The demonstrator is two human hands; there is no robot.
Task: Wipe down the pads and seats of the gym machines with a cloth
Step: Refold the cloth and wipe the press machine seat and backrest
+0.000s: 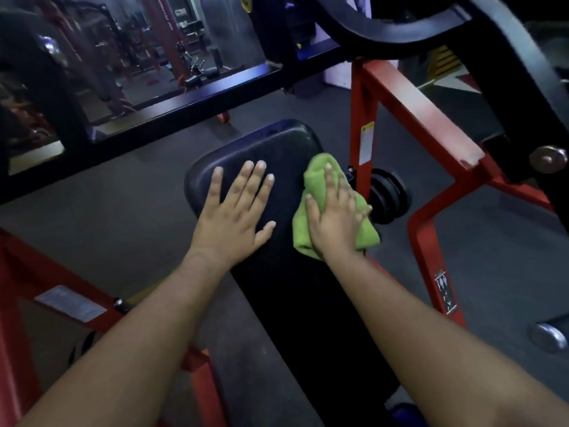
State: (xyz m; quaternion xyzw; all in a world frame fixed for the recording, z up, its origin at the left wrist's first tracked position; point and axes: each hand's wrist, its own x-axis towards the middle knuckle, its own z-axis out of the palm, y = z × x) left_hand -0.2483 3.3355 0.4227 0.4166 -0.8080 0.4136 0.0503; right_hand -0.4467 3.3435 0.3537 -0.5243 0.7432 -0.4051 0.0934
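Two bare forearms are seen reaching in from the bottom edge, one from 7 o'clock and one from 5 o'clock, over a long black pad (286, 167) that runs up the middle of the view. Under the left forearm, at 8 o'clock, a red frame tube with a silver label (70, 303) is crossed. At 4 o'clock a red upright carrying a small sticker (445, 292) is seen, and a chrome peg (548, 337) stands just right of it.

The left hand (237, 211) is laid flat on the pad near the centre of the view, palm down, its fingers straight and spread, with nothing held. Just beside it, at the pad's right edge, the right hand (335, 217) is pressed on a green cloth (320, 186), its fingers extended over the bunched fabric; whether the fingertips are curled over the pad's edge cannot be told. The cloth is draped over that right edge, part of it on the pad's top and part hanging down the side, with folds showing above and below the hand.

Behind the cloth, at 3 o'clock, a black stack of discs (389, 195) is mounted beside a red post with a white warning label (366, 143). A red beam (421, 109) is slanted from 1 o'clock down to 3 o'clock. Grey floor (129, 180) is seen around the pad. Farther off, a dark bar (197, 100) is crossed from 9 o'clock to 12 o'clock, and a curved black arm (385, 32) fills 1 o'clock. At 11 o'clock, dim red racks (166, 41) are visible.
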